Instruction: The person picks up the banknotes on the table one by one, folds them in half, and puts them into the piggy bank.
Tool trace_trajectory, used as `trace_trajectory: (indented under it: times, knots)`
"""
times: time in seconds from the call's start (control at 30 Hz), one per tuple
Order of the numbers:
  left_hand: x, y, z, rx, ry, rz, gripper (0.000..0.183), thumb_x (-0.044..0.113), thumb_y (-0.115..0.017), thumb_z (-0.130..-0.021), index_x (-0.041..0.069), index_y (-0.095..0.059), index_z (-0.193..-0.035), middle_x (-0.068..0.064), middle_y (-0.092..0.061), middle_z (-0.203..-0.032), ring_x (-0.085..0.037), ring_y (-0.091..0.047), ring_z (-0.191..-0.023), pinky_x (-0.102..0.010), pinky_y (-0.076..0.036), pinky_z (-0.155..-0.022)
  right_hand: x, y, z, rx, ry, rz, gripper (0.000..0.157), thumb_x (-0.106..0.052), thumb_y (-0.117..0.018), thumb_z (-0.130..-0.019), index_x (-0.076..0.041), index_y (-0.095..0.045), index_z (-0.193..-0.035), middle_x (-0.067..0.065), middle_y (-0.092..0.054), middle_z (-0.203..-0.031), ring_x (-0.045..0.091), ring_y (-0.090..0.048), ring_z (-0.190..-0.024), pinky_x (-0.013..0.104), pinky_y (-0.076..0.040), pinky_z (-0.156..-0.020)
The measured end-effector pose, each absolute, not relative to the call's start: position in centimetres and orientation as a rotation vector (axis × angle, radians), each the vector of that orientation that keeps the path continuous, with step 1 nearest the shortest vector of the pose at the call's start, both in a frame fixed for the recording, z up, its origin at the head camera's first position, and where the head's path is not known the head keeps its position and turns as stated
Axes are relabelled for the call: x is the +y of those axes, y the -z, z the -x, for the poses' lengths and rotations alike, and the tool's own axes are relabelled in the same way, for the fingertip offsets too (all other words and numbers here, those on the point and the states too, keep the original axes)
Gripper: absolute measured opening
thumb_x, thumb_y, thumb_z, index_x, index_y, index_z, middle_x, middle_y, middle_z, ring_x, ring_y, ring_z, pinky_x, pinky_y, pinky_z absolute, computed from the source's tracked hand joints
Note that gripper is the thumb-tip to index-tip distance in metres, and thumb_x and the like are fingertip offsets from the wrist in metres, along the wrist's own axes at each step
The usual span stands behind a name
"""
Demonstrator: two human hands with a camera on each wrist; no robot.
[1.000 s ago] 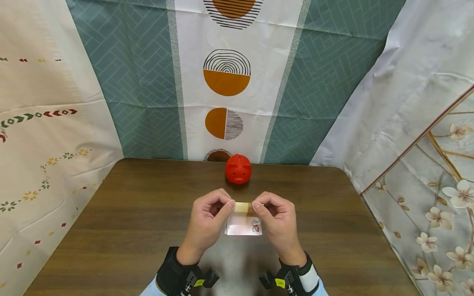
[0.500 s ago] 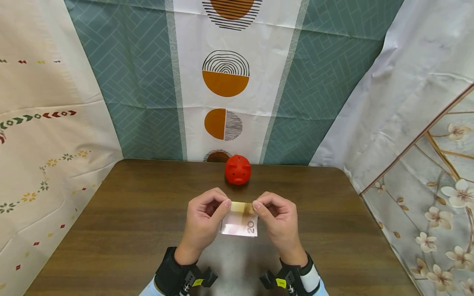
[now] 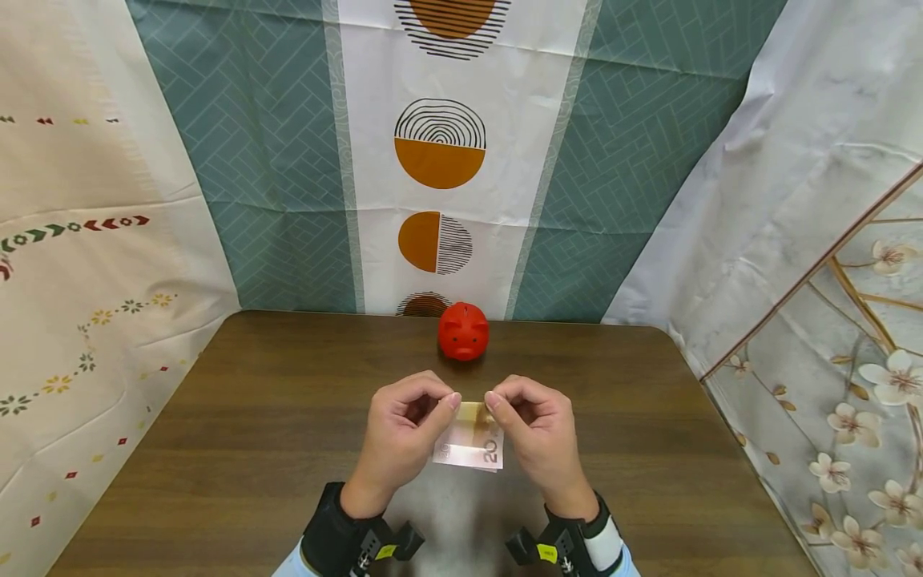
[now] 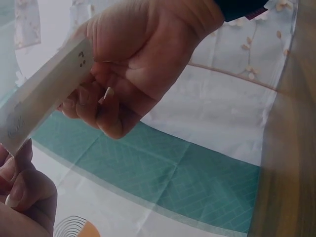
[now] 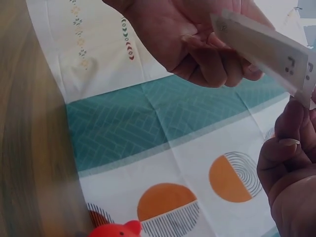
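A banknote (image 3: 470, 449), pinkish with a yellow band and a "20" printed on it, hangs between both hands above the table. It looks doubled over, as a second layer shows at its lower edge and two flaps part in the right wrist view. My left hand (image 3: 404, 437) pinches its upper left corner between thumb and fingers. At the upper right corner, my right hand (image 3: 536, 439) pinches it the same way. Both thumbs face me, and the fingertips behind the note are hidden in the head view. Beyond the hands stands a red piggy bank (image 3: 464, 332), slot upward.
The brown wooden table (image 3: 288, 401) ends just behind the piggy bank. A green and white patterned cloth (image 3: 447, 192) hangs at its back edge. Pale printed cloths flank it on both sides. Each wrist wears a black strap with a small device.
The hands have drawn slightly closer together and the banknote has dropped a little, after swinging left and tilting slightly. The piggy bank stays where it was.
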State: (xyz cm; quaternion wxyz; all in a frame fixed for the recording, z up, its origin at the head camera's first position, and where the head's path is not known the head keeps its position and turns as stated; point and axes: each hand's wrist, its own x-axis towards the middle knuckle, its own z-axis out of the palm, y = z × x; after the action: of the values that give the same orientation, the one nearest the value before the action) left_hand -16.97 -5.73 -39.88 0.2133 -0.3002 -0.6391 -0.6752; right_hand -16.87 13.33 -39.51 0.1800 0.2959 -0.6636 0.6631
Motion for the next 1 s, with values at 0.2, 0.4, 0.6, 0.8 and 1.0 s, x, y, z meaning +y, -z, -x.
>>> trace_trajectory:
  times: [0.2, 0.4, 0.6, 0.8, 1.0]
  knots:
    - [-5.6, 39.8, 16.9, -1.784, 1.866, 0.816, 0.018, -0.010, -0.068, -0.090, 0.008, -0.072, -0.090, -0.004, -0.063, -0.076, -0.013, -0.042, -0.058, -0.024, -0.032, -0.044, 13.2, 39.4, 16.8, -1.853, -1.870, -0.861, 0.016, 0.014, -0.061, -0.092, 0.000, -0.070, -0.089, 0.008, -0.063, -0.076, 0.015, -0.056, -0.069, 0.025, -0.051, -0.057]
    - [-5.4, 39.9, 16.9, -1.791, 1.832, 0.860, 0.018, -0.008, -0.071, -0.089, 0.010, -0.074, -0.087, -0.002, -0.061, -0.073, -0.011, -0.042, -0.057, -0.022, -0.032, -0.044, 13.0, 39.4, 16.7, -1.818, -1.864, -0.914, 0.018, 0.016, -0.061, -0.090, 0.000, -0.070, -0.090, 0.009, -0.062, -0.074, 0.014, -0.055, -0.067, 0.026, -0.047, -0.052]
    - [-5.2, 40.0, 16.9, -1.766, 1.818, 0.876, 0.020, -0.008, -0.070, -0.088, 0.011, -0.074, -0.087, -0.002, -0.064, -0.074, -0.009, -0.043, -0.059, -0.026, -0.031, -0.044, 12.8, 39.6, 16.8, -1.788, -1.892, -0.971, 0.018, 0.017, -0.060, -0.090, 0.001, -0.069, -0.090, 0.010, -0.062, -0.075, 0.015, -0.056, -0.068, 0.027, -0.049, -0.054]
    - [-4.9, 40.0, 17.0, -1.734, 1.824, 0.922, 0.019, -0.009, -0.070, -0.088, 0.010, -0.073, -0.088, -0.003, -0.064, -0.075, -0.009, -0.045, -0.061, -0.026, -0.031, -0.046, 12.5, 39.6, 16.8, -1.769, -1.933, -1.030, 0.016, 0.017, -0.061, -0.090, 0.002, -0.069, -0.090, 0.012, -0.061, -0.076, 0.017, -0.057, -0.068, 0.028, -0.051, -0.053]
    - [-5.0, 40.0, 17.0, -1.728, 1.885, 0.937, 0.018, -0.010, -0.069, -0.088, 0.007, -0.073, -0.087, -0.006, -0.066, -0.075, -0.010, -0.053, -0.065, -0.022, -0.041, -0.049, 12.3, 39.7, 16.8, -1.764, -1.924, -1.019, 0.017, 0.017, -0.062, -0.090, 0.002, -0.068, -0.088, 0.011, -0.060, -0.074, 0.016, -0.057, -0.068, 0.028, -0.049, -0.052]
